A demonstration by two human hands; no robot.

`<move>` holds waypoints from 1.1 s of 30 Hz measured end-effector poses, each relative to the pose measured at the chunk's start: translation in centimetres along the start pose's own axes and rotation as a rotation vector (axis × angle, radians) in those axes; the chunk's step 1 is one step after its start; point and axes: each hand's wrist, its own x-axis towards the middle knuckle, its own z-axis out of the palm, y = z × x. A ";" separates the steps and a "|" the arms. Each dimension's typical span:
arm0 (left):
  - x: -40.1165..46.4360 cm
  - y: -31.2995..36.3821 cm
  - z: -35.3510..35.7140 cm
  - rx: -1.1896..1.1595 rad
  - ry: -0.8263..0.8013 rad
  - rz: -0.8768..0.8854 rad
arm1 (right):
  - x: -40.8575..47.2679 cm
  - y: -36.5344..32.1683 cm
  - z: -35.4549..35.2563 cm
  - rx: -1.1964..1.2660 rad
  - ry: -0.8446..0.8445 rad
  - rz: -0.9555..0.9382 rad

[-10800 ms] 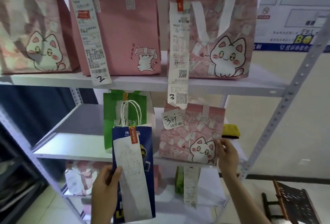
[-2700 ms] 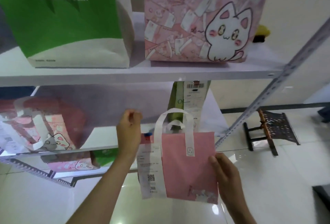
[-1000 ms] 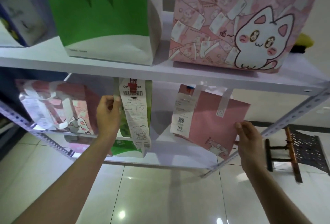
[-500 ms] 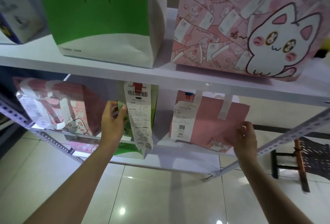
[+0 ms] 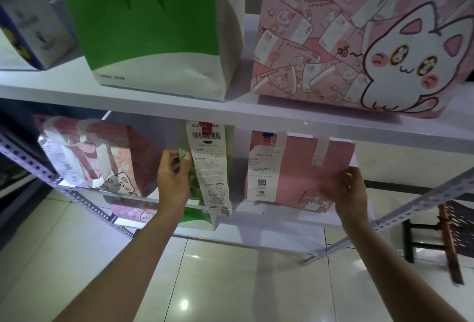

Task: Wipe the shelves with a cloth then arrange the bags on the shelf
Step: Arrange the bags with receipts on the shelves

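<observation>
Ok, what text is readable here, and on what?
"PIZZA": green bag, upper shelf.
"100": banknotes on cat bag.
"13", handwritten: long receipt, whose header is partly covered.
"366": receipt on pink bag.
Remaining receipt print: too small.

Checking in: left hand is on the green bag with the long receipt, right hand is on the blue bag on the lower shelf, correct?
Not quite: in the head view the right hand holds a plain pink bag, not blue. The left hand is on the green bag with the long receipt.
</observation>
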 end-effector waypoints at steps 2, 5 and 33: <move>-0.1 0.2 0.0 -0.003 0.009 0.004 | 0.0 -0.2 0.1 0.035 -0.017 0.017; -0.3 -0.3 -0.2 -0.015 0.036 -0.034 | -0.6 -0.5 0.0 0.165 0.001 0.092; -1.2 -21.6 -14.1 0.217 -0.091 -0.438 | -20.8 11.4 19.1 0.017 -0.523 0.411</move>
